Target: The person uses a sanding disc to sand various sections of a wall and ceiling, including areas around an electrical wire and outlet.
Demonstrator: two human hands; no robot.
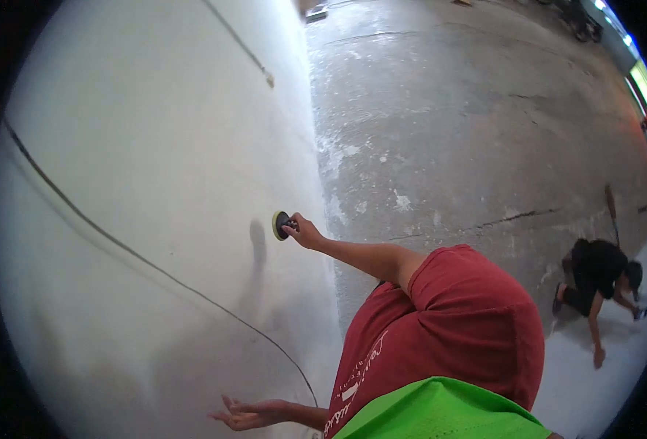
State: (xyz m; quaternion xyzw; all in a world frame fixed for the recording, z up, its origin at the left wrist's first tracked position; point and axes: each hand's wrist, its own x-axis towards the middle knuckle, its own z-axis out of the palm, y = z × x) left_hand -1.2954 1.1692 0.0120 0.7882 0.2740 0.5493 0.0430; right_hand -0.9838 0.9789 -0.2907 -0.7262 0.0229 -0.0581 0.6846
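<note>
My right hand (306, 231) grips a round sanding pad (281, 225) with a black back and a yellowish-green rim. The pad is tilted edge-on beside the pale wall (155, 190), and its shadow falls on the wall to the left. Whether the pad touches the wall I cannot tell. Low in the view, my left hand (249, 415) is held near the wall with its fingers spread and nothing in it. A dark cable (146, 261) runs diagonally down the wall toward my left wrist.
A second cord (234, 35) hangs at the upper wall. The grey concrete floor (455, 132) has cracks and white patches. At the right, a person in black (600, 267) crouches by a pale surface with a small tool. A motorbike (580, 22) stands far back.
</note>
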